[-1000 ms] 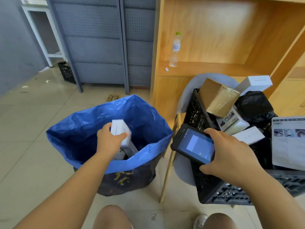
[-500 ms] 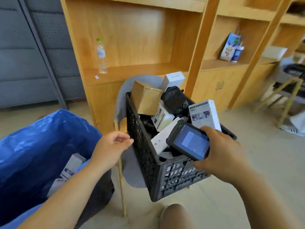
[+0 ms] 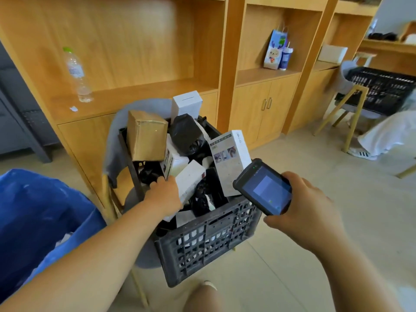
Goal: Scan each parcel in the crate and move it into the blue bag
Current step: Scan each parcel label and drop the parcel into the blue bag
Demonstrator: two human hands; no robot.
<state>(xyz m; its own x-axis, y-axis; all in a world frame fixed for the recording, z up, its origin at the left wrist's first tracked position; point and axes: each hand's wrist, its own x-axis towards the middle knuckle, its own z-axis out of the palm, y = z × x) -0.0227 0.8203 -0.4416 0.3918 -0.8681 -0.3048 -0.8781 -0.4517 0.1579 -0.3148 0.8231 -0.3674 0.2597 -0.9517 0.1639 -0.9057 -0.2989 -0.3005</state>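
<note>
- On a grey chair point(image 3: 113, 143) in front of wooden shelving sits the black lattice crate point(image 3: 202, 239), heaped with parcels.
- Print on the parcels: the tall white box point(image 3: 229, 158) leaning at the crate's right side bears a strip of small photographs. A line of characters runs up its edge, too small to read.
- A small white box point(image 3: 172, 161) under the brown one shows dark pictures, equally illegible.
- Other parcels: a brown cardboard box point(image 3: 145, 136) at the left rear, a black plastic-wrapped bundle point(image 3: 185, 134) in the middle, and a plain white box point(image 3: 186, 105) at the back.
- The left grip point(image 3: 163, 195) lies over the near end of a long white box point(image 3: 191, 179) slanting across the crate. Its fingertips are hidden, so I cannot tell whether it has closed on the box.
- The right grip point(image 3: 308, 208) is curled round a dark handheld scanner point(image 3: 263, 188), just right of the crate. The screen faces up, blue with a paler rectangle.
- The blue bag point(image 3: 40, 212) stands open on the floor at the left, beside the chair.
- On the shelf are a clear water bottle point(image 3: 77, 75) with a green cap and a blurred label, and a gift bag point(image 3: 274, 50) printed with a cartoon animal.
</note>
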